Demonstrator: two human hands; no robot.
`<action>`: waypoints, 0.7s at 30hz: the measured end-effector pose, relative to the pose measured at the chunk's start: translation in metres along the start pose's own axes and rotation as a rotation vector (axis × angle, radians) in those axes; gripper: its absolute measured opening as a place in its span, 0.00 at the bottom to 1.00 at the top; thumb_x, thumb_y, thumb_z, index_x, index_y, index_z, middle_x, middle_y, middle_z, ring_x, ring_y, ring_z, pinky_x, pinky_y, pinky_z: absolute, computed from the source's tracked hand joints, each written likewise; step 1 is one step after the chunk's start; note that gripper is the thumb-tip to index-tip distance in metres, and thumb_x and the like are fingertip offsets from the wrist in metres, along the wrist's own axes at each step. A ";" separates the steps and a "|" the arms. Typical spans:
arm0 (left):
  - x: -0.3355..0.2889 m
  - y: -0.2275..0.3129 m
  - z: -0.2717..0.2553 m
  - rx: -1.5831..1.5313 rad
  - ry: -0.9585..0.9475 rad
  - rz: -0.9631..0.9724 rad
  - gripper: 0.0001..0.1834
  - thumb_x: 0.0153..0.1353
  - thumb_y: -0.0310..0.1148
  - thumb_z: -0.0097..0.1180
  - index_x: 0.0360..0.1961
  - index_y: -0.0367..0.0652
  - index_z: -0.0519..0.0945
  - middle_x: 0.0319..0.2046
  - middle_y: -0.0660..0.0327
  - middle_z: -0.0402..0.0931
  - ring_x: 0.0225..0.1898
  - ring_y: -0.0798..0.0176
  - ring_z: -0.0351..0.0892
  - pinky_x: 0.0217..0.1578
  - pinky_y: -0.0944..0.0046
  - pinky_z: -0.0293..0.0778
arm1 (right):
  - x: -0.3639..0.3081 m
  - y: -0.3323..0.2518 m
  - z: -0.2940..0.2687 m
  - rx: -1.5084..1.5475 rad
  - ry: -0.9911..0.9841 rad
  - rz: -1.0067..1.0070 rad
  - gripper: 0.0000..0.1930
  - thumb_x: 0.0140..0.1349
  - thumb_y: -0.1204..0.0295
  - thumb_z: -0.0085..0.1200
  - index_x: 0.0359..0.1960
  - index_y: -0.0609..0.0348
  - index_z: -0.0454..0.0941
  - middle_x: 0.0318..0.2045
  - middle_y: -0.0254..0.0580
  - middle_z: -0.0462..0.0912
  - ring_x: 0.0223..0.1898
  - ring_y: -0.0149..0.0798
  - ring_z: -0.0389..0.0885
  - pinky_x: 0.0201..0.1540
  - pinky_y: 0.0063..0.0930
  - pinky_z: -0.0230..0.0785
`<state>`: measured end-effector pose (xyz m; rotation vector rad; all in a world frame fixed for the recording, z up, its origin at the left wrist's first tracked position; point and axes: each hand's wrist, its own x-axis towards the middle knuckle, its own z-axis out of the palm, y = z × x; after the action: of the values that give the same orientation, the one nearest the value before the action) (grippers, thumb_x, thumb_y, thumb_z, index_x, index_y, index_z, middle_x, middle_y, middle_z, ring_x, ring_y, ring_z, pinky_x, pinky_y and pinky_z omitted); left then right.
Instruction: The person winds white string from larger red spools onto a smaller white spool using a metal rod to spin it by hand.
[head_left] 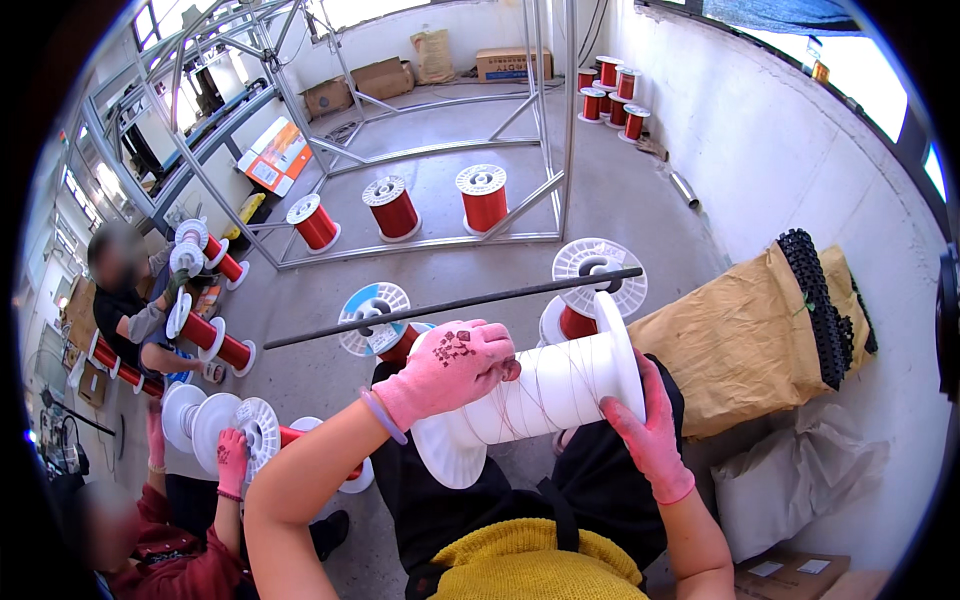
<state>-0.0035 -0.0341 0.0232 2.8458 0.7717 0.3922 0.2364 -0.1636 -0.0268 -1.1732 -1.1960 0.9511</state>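
Observation:
A white plastic spool [548, 392] lies sideways over my lap, with a few thin reddish wire strands wound loosely and crossing on its barrel. My right hand [650, 432], in a pink glove, grips the spool's right flange, thumb on the inner face. My left hand [452, 368], also gloved in pink, is over the left part of the barrel with its fingers curled together. Something small and dark red shows at those fingertips; I cannot make out what it is. Just beyond, a dark rod [455, 307] lies across two upright spools, one with a blue-and-white top [372, 312].
Red wire spools [483, 205] stand along a metal frame [440, 152] ahead. Brown paper-wrapped bundles [725, 335] and a white sack [790, 480] lie at right by the wall. Two people work at left; the nearer one's pink-gloved hand [232, 455] touches a white spool [258, 440].

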 end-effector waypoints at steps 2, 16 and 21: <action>0.000 0.002 0.000 0.009 -0.001 -0.014 0.04 0.56 0.32 0.53 0.30 0.46 0.79 0.33 0.64 0.76 0.39 0.59 0.78 0.40 0.60 0.76 | 0.001 -0.002 0.000 -0.017 -0.026 -0.030 0.32 0.57 0.70 0.58 0.63 0.65 0.60 0.53 0.43 0.70 0.54 0.35 0.70 0.57 0.32 0.64; 0.010 0.003 -0.009 -0.523 -0.115 -0.196 0.07 0.58 0.26 0.51 0.36 0.39 0.80 0.37 0.61 0.76 0.40 0.60 0.77 0.44 0.62 0.73 | 0.001 -0.008 -0.004 -0.025 -0.059 -0.076 0.33 0.55 0.69 0.60 0.62 0.63 0.62 0.49 0.41 0.70 0.49 0.34 0.71 0.53 0.30 0.65; 0.009 -0.005 -0.009 -0.658 -0.173 -0.222 0.07 0.59 0.26 0.52 0.37 0.39 0.80 0.36 0.62 0.74 0.39 0.63 0.75 0.44 0.64 0.72 | 0.001 -0.017 -0.011 -0.162 -0.088 -0.183 0.33 0.54 0.69 0.61 0.61 0.63 0.63 0.45 0.41 0.70 0.45 0.34 0.72 0.49 0.28 0.66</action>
<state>-0.0010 -0.0240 0.0319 2.1275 0.7423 0.2925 0.2471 -0.1670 -0.0098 -1.1356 -1.4473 0.7862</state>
